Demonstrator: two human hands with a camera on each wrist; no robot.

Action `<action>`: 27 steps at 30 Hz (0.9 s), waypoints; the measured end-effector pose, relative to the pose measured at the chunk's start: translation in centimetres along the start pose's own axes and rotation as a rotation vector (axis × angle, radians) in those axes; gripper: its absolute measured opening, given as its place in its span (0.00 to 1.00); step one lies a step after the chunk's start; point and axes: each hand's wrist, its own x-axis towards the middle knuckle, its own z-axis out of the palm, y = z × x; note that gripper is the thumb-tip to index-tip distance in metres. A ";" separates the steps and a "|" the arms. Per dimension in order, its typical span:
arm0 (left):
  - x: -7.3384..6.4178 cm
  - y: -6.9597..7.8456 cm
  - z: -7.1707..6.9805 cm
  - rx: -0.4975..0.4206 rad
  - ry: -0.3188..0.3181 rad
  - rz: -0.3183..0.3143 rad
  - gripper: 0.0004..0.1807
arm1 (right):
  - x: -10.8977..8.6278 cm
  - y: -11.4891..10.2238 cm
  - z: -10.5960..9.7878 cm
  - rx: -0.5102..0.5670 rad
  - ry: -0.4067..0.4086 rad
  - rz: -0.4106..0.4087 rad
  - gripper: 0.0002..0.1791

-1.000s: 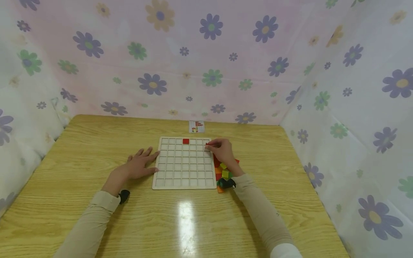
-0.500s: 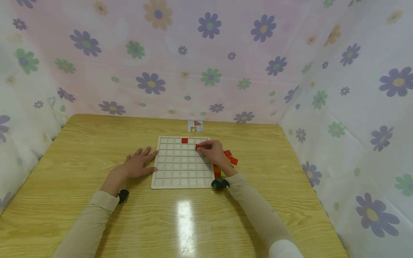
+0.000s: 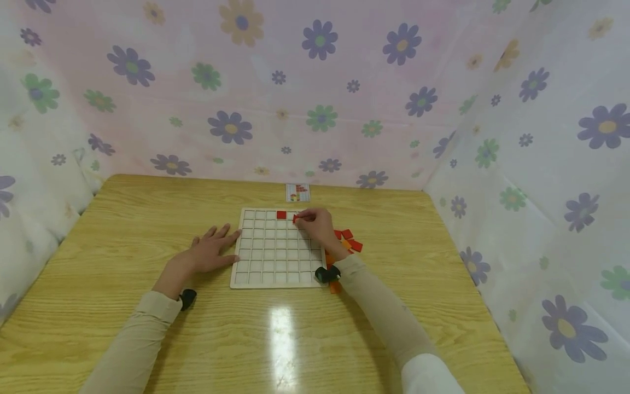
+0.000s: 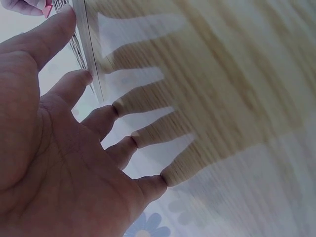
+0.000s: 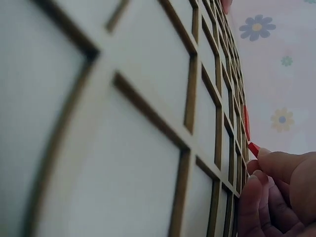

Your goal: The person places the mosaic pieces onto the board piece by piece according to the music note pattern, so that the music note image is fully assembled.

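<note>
A pale wooden grid board [image 3: 281, 266] lies on the table with a red square tile [image 3: 281, 215] set in its top row. Between thumb and fingers, my right hand [image 3: 319, 227] pinches a small red tile [image 3: 295, 219] over the top rows, a little right of the set one. The right wrist view shows this held tile [image 5: 254, 149] close to the grid, much of it covered by the fingers. My left hand [image 3: 209, 253] rests with spread fingers at the board's left side, thumb and index finger at its edge and the other fingertips on the table [image 4: 237, 89].
Loose red, orange and other coloured tiles [image 3: 356, 245] lie at the board's right side, partly under my right wrist. A small printed card [image 3: 298, 192] with a coloured pattern lies behind the board. Flowered cloth [image 3: 275, 98] hangs around the table's back and sides.
My right hand has carried the red tile leftward from the board's right edge, then slightly up toward the top row. The left hand has stayed in place.
</note>
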 end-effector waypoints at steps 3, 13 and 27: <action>0.0 -0.2 0.0 0.004 0.001 -0.004 0.40 | 0.6 0.0 0.1 -0.029 0.000 -0.009 0.07; 0.0 0.0 0.0 0.005 0.001 0.006 0.41 | 1.6 0.0 0.3 -0.057 -0.019 -0.059 0.07; 0.0 -0.1 0.1 -0.009 0.003 0.004 0.40 | 2.0 0.0 0.6 -0.042 -0.038 -0.048 0.07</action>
